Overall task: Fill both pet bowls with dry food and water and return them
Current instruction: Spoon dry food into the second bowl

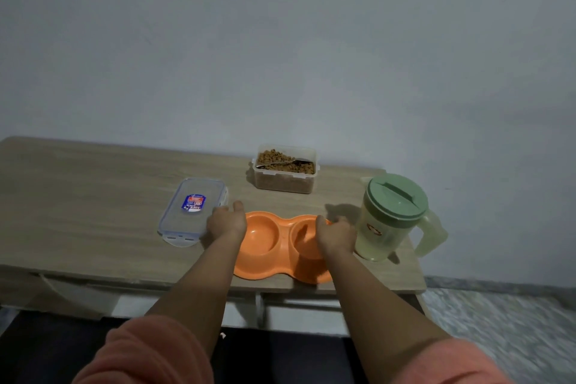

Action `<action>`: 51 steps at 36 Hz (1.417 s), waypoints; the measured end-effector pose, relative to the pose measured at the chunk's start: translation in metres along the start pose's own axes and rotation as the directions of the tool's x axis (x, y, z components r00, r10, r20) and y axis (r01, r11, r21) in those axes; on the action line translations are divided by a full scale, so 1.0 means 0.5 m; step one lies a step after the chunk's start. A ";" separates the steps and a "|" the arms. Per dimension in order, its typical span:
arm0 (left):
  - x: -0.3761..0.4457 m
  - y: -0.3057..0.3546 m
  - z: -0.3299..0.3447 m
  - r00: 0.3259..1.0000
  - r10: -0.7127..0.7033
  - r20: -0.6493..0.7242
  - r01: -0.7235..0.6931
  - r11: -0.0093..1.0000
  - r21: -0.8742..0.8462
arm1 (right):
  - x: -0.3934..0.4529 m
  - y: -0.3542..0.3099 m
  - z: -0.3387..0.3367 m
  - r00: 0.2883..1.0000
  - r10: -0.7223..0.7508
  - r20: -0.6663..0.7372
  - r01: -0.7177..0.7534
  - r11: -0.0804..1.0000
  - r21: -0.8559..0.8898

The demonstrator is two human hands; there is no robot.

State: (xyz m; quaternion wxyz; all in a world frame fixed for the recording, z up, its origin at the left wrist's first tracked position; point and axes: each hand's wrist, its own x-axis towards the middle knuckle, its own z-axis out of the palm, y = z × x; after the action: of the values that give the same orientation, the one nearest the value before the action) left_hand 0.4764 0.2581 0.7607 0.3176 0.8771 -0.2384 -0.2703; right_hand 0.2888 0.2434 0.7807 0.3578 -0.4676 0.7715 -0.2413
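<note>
Table is wood-look, up against a plain wall. Jug w/ green lid sits at 3 o'clock of the bowls, close by my right hand; looks full of water, so heavy & sloshy — I'd take it by the handle on its right side, lid stays on. Double bowl, orange plastic, is near the front edge, dead centre; both cups empty. It looks light, stiff, a bit slick, so best held by the rim at both ends. Lid of the food tub lies flat at 9–10 o'clock of the bowls, just beside my left hand. Tub is open at 12 o'clock, near the wall, full of kibble; light-ish, rigid, grab by the sides. Spoon lies across the kibble, handle to the left — thin metal, pinch the handle.

Left hand is at the bowl's left rim, fingers hidden behind it, so can't tell if gripping. Right hand curls over the right rim, holding it.
</note>
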 end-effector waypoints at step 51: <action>0.242 0.145 0.088 0.792 0.182 0.583 0.167 0.853 -0.494 | 0.157 -0.242 0.212 0.917 0.329 0.227 -0.397 0.690 0.605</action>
State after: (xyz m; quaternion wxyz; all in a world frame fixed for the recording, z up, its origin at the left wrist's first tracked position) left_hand 0.5203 0.1182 0.7429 0.4497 0.6215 -0.2489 -0.5912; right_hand 0.4133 0.1155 0.7741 0.5740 -0.1668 0.7005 -0.3900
